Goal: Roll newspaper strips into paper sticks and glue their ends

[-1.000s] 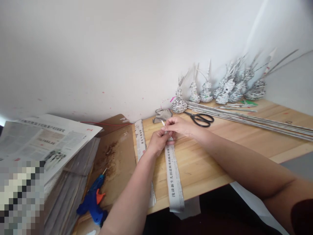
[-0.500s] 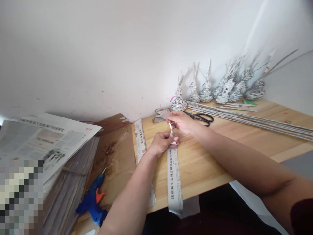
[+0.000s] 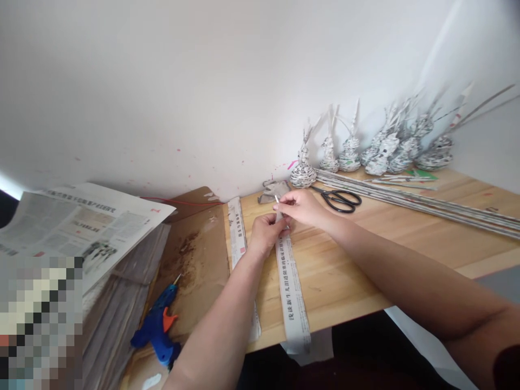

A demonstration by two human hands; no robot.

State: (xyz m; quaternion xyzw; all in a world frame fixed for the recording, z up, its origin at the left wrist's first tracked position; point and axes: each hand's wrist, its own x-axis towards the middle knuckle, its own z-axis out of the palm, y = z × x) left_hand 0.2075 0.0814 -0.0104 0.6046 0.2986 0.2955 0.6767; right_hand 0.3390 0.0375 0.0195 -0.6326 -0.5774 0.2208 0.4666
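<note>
A long newspaper strip with printed characters runs from my hands down over the table's front edge. Its far end is rolled into a thin tube, whose white tip pokes up between my fingers. My left hand pinches the rolled part from the left, and my right hand holds the tube near its tip with thumb and fingers. Part of the roll is hidden by the fingers. Left of the strip lies a stack of similar newspaper strips, partly covered by my left forearm.
Black scissors and a grey cloth lie beyond my hands. Long paper rods stretch to the right, before several woven paper gourds. At left are a blue glue gun, cardboard and newspaper sheets.
The view has shifted slightly, so the surroundings sit further right. My fingers have changed position on the roll, and its tip now points up and to the left.
</note>
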